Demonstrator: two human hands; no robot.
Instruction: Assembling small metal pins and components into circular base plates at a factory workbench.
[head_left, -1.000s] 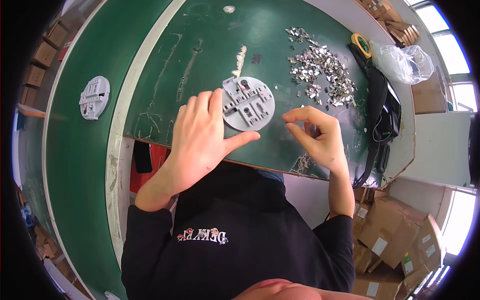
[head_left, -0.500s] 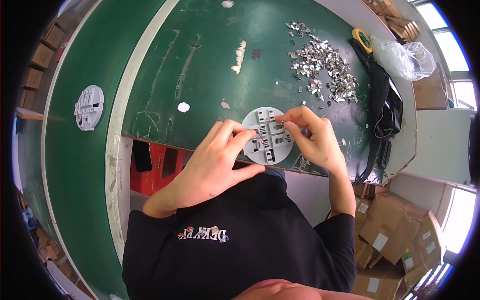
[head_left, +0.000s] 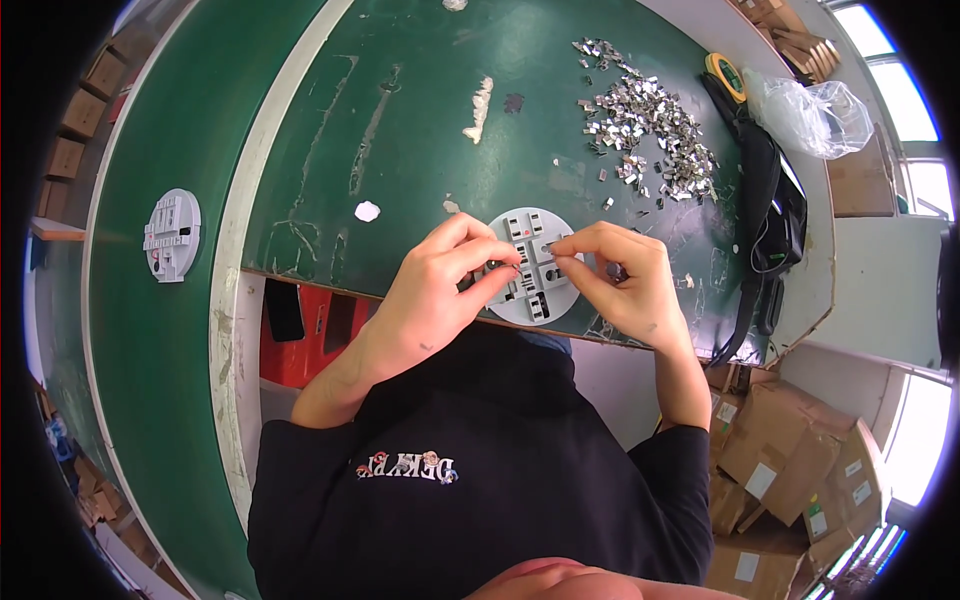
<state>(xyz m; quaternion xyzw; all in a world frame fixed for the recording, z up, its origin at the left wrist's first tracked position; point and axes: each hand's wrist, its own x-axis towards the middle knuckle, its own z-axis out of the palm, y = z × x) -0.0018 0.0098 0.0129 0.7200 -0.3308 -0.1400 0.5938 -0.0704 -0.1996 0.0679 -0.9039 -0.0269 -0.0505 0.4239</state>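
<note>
A round light-grey plastic base (head_left: 562, 300) with raised slotted blocks lies at the table's near edge, between my hands. Over its left side is my left hand (head_left: 440, 280), thumb and forefinger pinched together; whatever is between them is too small to make out. From the right, my right hand (head_left: 625, 285) pinches a small metal piece (head_left: 550, 247) at its fingertips, just above the base. Something dark and shiny also shows inside its curled fingers. Farther off at the right is a loose pile of small metal clips (head_left: 655, 125).
Another grey round base (head_left: 172, 236) sits on the green strip (head_left: 150, 350) at the left. Along the table's right side lie a black bag (head_left: 772, 205), a yellow-rimmed tape roll (head_left: 725, 78) and a clear plastic bag (head_left: 815, 118). Cardboard boxes (head_left: 780, 450) are stacked at the lower right.
My left hand has moved up and its fingers have closed into a pinch. My right fingertips have shifted slightly left. The base on the left strip has slid nearer.
</note>
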